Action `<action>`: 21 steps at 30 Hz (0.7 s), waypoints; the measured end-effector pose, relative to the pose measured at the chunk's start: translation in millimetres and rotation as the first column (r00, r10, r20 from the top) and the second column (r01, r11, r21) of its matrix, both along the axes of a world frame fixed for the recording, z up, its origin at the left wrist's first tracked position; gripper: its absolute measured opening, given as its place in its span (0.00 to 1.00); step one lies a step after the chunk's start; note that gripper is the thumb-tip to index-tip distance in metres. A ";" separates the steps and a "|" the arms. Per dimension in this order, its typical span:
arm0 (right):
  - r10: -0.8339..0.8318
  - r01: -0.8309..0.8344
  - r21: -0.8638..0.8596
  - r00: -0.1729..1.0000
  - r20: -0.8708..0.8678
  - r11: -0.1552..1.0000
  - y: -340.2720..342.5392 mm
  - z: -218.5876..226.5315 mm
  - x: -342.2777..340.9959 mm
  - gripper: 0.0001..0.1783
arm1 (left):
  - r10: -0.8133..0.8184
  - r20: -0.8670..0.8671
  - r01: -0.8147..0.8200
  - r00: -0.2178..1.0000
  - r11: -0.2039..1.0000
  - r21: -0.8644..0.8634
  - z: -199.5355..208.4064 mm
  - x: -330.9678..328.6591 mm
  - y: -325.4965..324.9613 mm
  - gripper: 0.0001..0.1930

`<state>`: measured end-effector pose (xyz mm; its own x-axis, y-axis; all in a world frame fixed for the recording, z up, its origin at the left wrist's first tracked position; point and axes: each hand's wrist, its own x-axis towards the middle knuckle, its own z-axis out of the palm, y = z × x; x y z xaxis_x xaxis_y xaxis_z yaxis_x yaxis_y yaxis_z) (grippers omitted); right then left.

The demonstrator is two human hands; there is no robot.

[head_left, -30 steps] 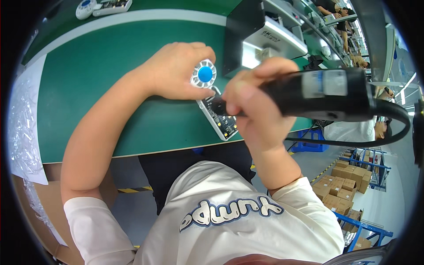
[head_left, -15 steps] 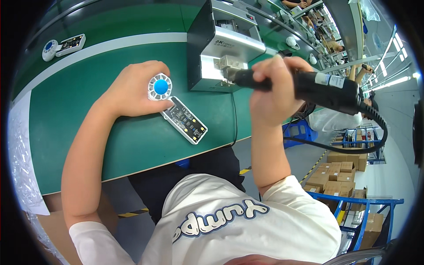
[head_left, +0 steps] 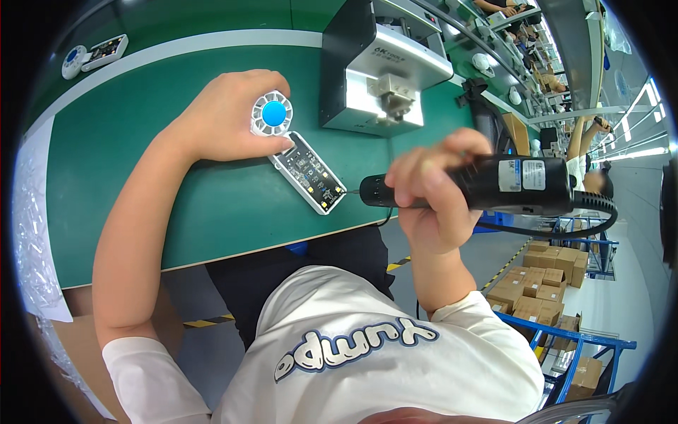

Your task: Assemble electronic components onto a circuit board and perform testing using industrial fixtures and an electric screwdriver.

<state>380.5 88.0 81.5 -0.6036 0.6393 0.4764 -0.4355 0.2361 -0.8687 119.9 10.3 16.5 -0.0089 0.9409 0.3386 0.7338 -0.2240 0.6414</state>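
Observation:
My left hand [head_left: 229, 116] is closed round a white plastic device whose round, spoked head has a blue centre [head_left: 274, 114]. Its open handle shows a black circuit board [head_left: 311, 172] in a white shell, slanting toward me over the green table. In my right hand [head_left: 441, 187] is a black electric screwdriver [head_left: 508, 185], held level with its cable trailing off to the right. The thin bit points left and its tip is at the lower right end of the circuit board. Whether it sits in a screw is too small to tell.
A screw feeder machine [head_left: 385, 71] in black and silver stands at the back of the green table [head_left: 141, 205]. Another white and blue device [head_left: 92, 56] lies at the far left. Clear plastic wrap [head_left: 39, 240] lines the left edge. Cardboard boxes [head_left: 537, 283] are stacked at right.
My right hand has brought the screwdriver from the screw feeder down toward me to the circuit board's end. The device in my left hand appears slightly farther right and up in view.

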 end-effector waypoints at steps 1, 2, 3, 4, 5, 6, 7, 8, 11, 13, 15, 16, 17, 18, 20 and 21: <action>0.011 -0.012 -0.021 1.000 -0.016 1.000 0.6 -0.9 0.1 0.19 | -0.002 0.001 0.002 1.000 1.000 -0.004 0.0 0.0 0.3 0.26; 0.022 -0.024 -0.041 0.999 -0.032 0.999 1.3 -1.7 0.0 0.19 | 0.002 0.002 -0.002 1.000 1.000 -0.008 0.9 0.0 0.6 0.26; 0.035 -0.038 -0.062 0.998 -0.046 0.997 3.2 -3.1 0.9 0.20 | 0.009 0.006 -0.009 1.000 1.000 -0.011 0.9 1.4 1.6 0.25; 0.035 -0.038 -0.066 0.999 -0.042 0.997 4.3 -3.0 0.6 0.20 | 0.015 0.010 -0.015 1.000 1.000 -0.014 1.2 2.4 2.7 0.25; 0.031 -0.032 -0.059 0.999 -0.004 0.998 4.5 -1.0 -1.0 0.20 | 0.016 0.014 -0.016 1.000 1.000 -0.018 2.5 2.9 4.3 0.25; 0.028 -0.026 -0.050 0.999 0.032 0.998 4.5 1.1 -3.0 0.21 | 0.013 0.015 -0.013 1.000 1.000 -0.019 5.0 2.8 6.6 0.25; 0.024 -0.021 -0.041 0.997 0.068 0.999 5.1 1.8 -4.1 0.22 | 0.011 0.016 -0.011 1.000 1.000 -0.020 7.5 2.5 8.8 0.25; 0.024 -0.021 -0.044 0.998 0.065 0.999 3.0 0.8 -5.3 0.22 | 0.007 0.012 -0.007 1.000 1.000 -0.022 9.9 1.4 7.0 0.25; 0.077 -0.075 -0.029 0.994 0.078 0.997 -0.8 -0.2 -8.6 0.22 | -0.022 0.005 0.022 1.000 1.000 0.002 3.2 0.4 0.2 0.26; 0.116 -0.116 -0.010 0.992 0.038 0.993 4.8 6.3 -5.8 0.22 | -0.035 -0.011 0.035 0.999 0.999 0.029 4.0 -0.5 -1.2 0.26; 0.199 -0.199 0.015 0.980 -0.018 0.980 17.0 14.6 -2.5 0.22 | -0.024 0.012 0.024 1.000 1.000 -0.016 6.4 2.5 -4.7 0.25; 0.139 -0.129 0.091 0.984 -0.112 0.987 23.7 19.5 -4.8 0.20 | -0.017 0.026 0.019 1.000 0.999 -0.043 7.6 2.9 -5.3 0.24; 0.085 -0.052 0.157 0.974 -0.210 0.986 31.4 24.1 -10.1 0.19 | -0.015 0.019 0.016 1.000 0.999 -0.037 8.9 1.5 -4.6 0.24; 0.078 -0.044 0.161 0.974 -0.212 0.986 37.3 27.9 -13.5 0.19 | -0.013 0.016 0.014 1.000 0.999 -0.037 11.0 2.9 -4.1 0.24; -0.121 0.197 0.200 0.933 -0.338 0.960 51.8 31.9 -25.0 0.20 | -0.005 0.011 0.005 1.000 0.999 -0.041 13.1 3.8 -3.5 0.24; -0.211 0.312 0.206 0.891 -0.401 0.927 54.9 32.1 -28.3 0.21 | -0.009 0.009 0.010 1.000 0.999 -0.040 13.0 3.5 -3.6 0.24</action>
